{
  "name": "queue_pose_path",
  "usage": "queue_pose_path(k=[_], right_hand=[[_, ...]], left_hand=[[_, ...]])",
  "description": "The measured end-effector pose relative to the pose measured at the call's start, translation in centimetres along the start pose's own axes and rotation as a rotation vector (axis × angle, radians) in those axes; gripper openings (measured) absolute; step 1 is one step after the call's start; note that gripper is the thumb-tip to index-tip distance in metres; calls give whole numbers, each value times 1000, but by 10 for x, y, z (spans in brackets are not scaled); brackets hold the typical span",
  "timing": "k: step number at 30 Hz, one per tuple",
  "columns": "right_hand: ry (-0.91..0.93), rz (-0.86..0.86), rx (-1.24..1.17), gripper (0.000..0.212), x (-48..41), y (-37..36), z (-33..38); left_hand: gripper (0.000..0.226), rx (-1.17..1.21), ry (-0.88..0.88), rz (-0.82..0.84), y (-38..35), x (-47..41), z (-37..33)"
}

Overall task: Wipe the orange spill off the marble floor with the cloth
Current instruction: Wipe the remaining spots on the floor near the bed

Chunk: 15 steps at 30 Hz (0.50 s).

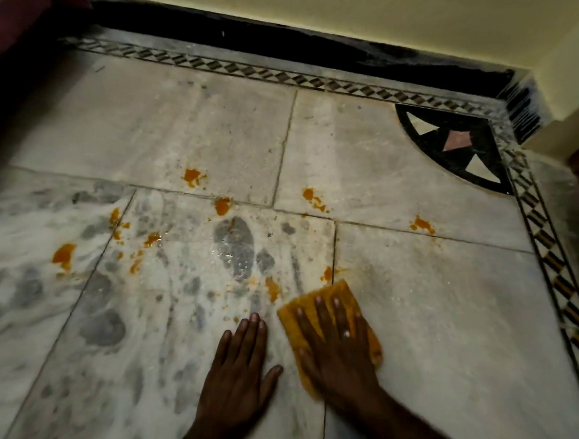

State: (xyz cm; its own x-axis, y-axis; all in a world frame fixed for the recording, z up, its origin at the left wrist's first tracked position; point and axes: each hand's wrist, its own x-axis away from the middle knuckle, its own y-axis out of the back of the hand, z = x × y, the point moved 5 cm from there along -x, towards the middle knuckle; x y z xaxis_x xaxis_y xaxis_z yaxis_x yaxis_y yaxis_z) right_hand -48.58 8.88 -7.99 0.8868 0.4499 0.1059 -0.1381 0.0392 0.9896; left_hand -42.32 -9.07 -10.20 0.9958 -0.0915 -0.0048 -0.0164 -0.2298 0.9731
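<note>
The right hand (338, 347) lies on the cloth (338, 289), the left hand (239, 366) at its 9 o'clock. Spill spots (192, 175) lie from 10 to 1 o'clock.

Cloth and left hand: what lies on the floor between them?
In the head view, only a narrow strip of bare marble floor separates the left hand from the cloth; the nearest orange smear lies beyond it.

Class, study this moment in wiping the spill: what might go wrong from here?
The cloth under the right hand may smear the nearest orange blot rather than lift it. The left hand, pressed flat near the glistening wet patch, may slip. The far-right orange blot could be missed.
</note>
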Motion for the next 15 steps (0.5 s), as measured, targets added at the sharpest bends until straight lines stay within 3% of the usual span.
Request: queue_pose_path(k=[2, 5, 9, 13, 15], right_hand=[[-23, 23, -2, 64, -45, 5, -15], [-211, 84, 7, 65, -79, 7, -62], [-397, 74, 0, 71, -30, 9, -100], [-389, 19, 37, 62, 50, 1, -41], [-230, -8, 58, 59, 61, -5, 8]], left_hand=[[75, -9, 21, 14, 0, 5, 8], [76, -23, 51, 41, -1, 10, 18], [77, -21, 98, 55, 2, 13, 29], [75, -14, 102, 59, 5, 13, 31], [74, -7, 113, 51, 6, 15, 36]])
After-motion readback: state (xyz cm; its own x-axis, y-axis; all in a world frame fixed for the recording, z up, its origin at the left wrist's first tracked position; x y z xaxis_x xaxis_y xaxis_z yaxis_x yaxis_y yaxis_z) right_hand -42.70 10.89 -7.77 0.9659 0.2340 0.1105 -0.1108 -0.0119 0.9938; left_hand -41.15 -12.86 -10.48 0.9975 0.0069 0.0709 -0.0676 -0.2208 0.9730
